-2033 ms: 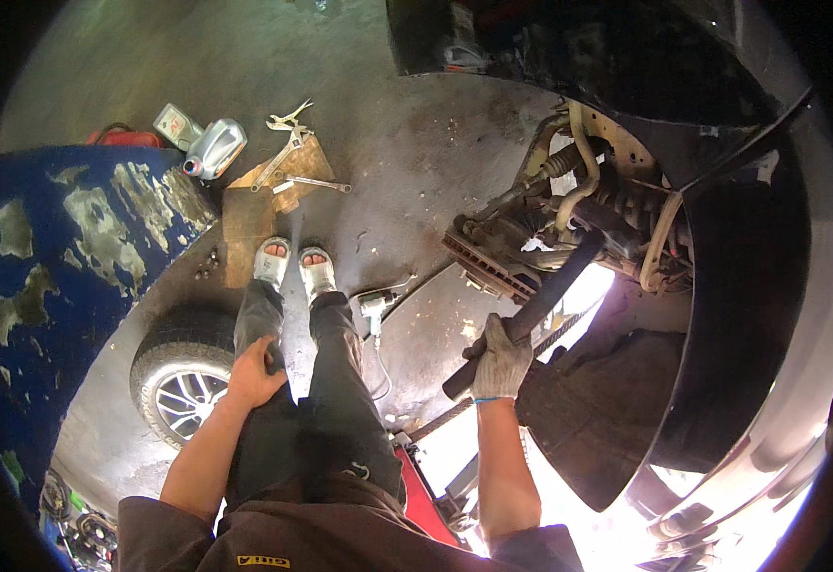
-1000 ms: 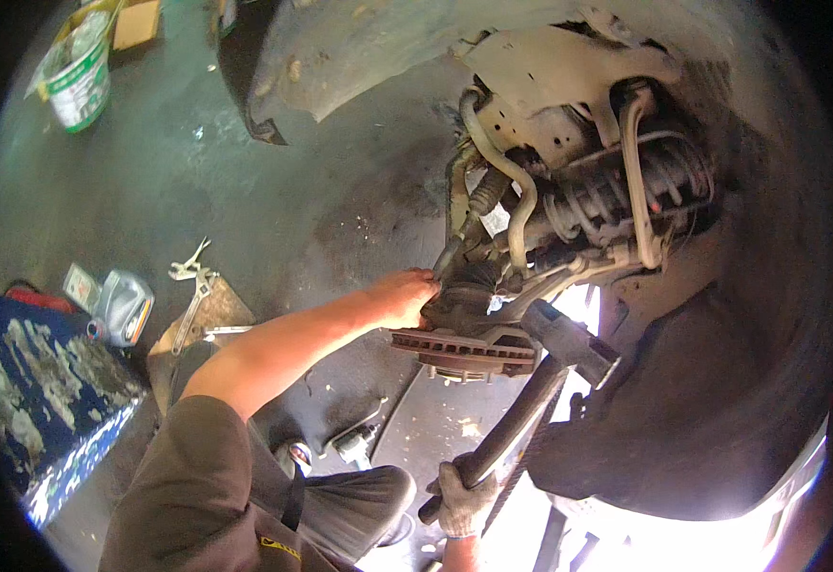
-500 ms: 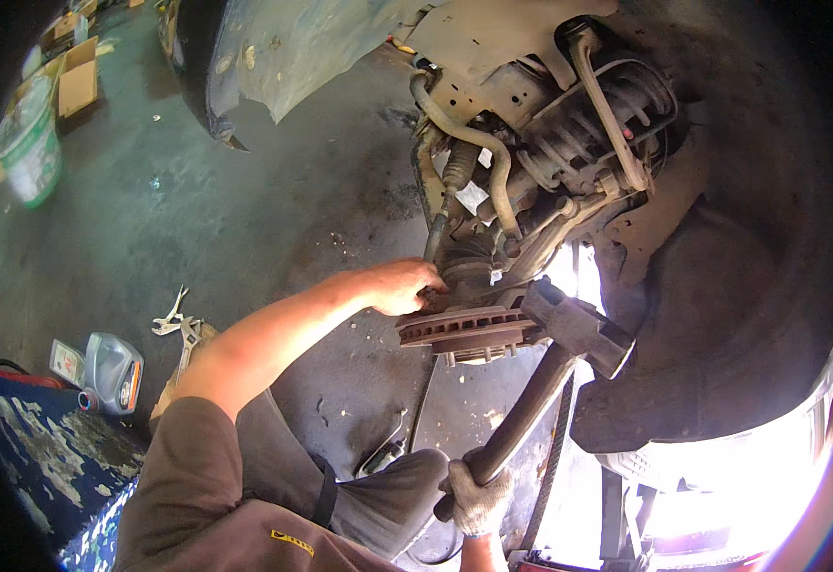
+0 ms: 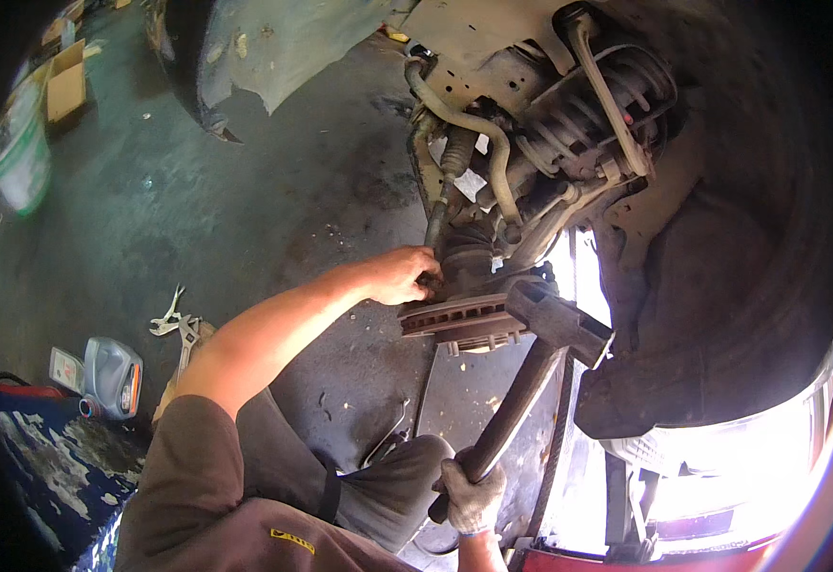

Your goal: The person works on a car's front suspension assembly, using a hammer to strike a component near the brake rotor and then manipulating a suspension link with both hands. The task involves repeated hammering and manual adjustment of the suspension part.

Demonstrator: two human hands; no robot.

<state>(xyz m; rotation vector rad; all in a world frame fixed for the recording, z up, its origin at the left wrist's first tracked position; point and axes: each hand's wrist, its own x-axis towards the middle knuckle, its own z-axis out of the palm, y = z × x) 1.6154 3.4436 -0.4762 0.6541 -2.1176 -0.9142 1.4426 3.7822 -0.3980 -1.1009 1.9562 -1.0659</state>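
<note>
My gloved right hand (image 4: 473, 494) is wrapped around the lower handle of a sledgehammer (image 4: 512, 413). The hammer's heavy head is raised in front of the right side of a rusty brake disc (image 4: 464, 319) and hides part of it; whether they touch I cannot tell. My bare left hand (image 4: 402, 276) reaches in just above the disc's left edge. Its fingers are curled at the lower end of a tie rod (image 4: 437, 221), and the fingertips are partly hidden. Behind the disc are a ribbed rubber boot (image 4: 467, 250) and a suspension arm (image 4: 545, 236).
A coil spring (image 4: 578, 133) and a curved bar (image 4: 464, 116) sit above, beside a dark wheel-arch liner (image 4: 721, 305). On the left are locking pliers (image 4: 168, 315), a grey bottle (image 4: 111, 377) and a paint-worn blue surface (image 4: 63, 448). Farther off stand a bucket (image 4: 23, 167) and a cardboard box (image 4: 66, 81).
The hammer head has shifted slightly left, across more of the disc's right side. My left hand stays at the tie rod's end. The whole view has moved a little.
</note>
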